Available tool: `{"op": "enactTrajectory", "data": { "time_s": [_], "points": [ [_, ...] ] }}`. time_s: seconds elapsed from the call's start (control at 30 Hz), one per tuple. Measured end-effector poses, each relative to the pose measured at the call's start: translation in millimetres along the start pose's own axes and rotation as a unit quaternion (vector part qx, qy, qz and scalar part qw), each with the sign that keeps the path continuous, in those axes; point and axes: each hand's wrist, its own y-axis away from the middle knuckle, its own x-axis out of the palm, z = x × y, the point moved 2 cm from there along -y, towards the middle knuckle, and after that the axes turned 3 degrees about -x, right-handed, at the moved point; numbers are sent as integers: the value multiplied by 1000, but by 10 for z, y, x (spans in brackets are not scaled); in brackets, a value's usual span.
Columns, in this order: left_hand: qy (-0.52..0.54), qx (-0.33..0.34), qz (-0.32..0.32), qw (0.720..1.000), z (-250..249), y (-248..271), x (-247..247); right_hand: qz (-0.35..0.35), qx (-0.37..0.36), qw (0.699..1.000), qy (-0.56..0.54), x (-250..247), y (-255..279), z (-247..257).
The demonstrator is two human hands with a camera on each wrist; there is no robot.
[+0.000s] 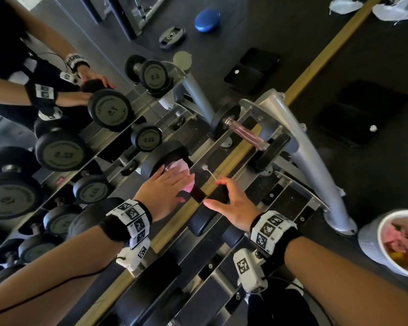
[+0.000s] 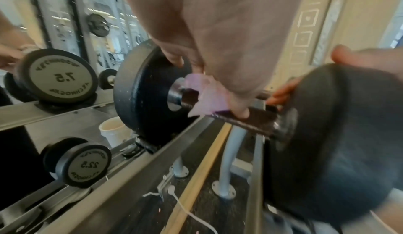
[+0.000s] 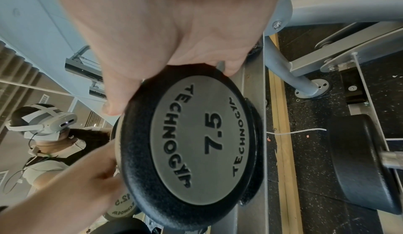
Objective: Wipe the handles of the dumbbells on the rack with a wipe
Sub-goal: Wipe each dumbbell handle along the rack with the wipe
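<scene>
Wiping hand: our left hand (image 1: 165,191) presses the pink wipe (image 2: 207,98) around the handle (image 2: 248,120).
Steadying hand: our right hand (image 1: 233,205) grips the 7.5 dumbbell (image 3: 196,144) end.

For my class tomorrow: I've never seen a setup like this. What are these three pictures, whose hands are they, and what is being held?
One person wears three cameras: one on the head looking down, one on each wrist looking along the hand. A mirror behind the rack doubles the dumbbells. The left hand presses a pink wipe around the handle of a 7.5 dumbbell. The right hand cups that dumbbell's near end, steadying it. A second dumbbell rests further along the rack, and a white bin of used wipes stands on the floor.
</scene>
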Motion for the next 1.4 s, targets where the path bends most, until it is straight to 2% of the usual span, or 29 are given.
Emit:
{"op": "enactTrajectory", "data": {
  "time_s": [0.07,0.2,0.33,0.4,0.53,0.6,0.63,0.7,0.8,0.87,0.93,1.1,1.17,1.3,1.4],
  "points": [
    [-7,29,-9,1000,-87,74,76,-3,-3,1000,3,2,4,-3],
    [-37,89,30,995,-114,178,171,-8,-10,1000,4,1,3,-20],
    [-69,127,6,990,-6,180,115,-8,-20,1000,11,13,-6,-47],
    [-80,111,1,991,40,130,73,-2,-21,1000,2,17,-11,-61],
    [-25,-17,-1,1000,82,-40,41,3,-13,1000,-7,21,-37,-94],
    [-21,-31,-7,999,36,-35,67,2,-14,1000,-12,27,-45,-111],
    [-7,-19,-7,1000,-4,-13,71,0,-16,1000,-15,33,-46,-113],
    [2,47,20,999,-144,27,85,-5,-21,1000,-15,38,-44,-110],
    [-40,131,66,988,-243,27,74,-6,-21,1000,-11,33,-46,-101],
    [-32,121,53,991,-107,-79,-22,0,-19,1000,-20,30,-45,-101],
    [6,64,39,997,56,-181,-134,-3,-23,999,-22,28,-39,-100],
    [-31,2,61,998,26,-236,-62,-4,-24,1000,-10,18,-31,-53],
    [-38,16,65,997,-86,-236,-11,-4,-23,1000,-10,11,-24,-38],
    [-27,99,70,992,-344,-221,91,-16,-27,999,-16,3,-10,-1],
    [-20,107,77,991,-206,-271,4,-4,-18,1000,-26,-11,-5,10]
  ]
}}
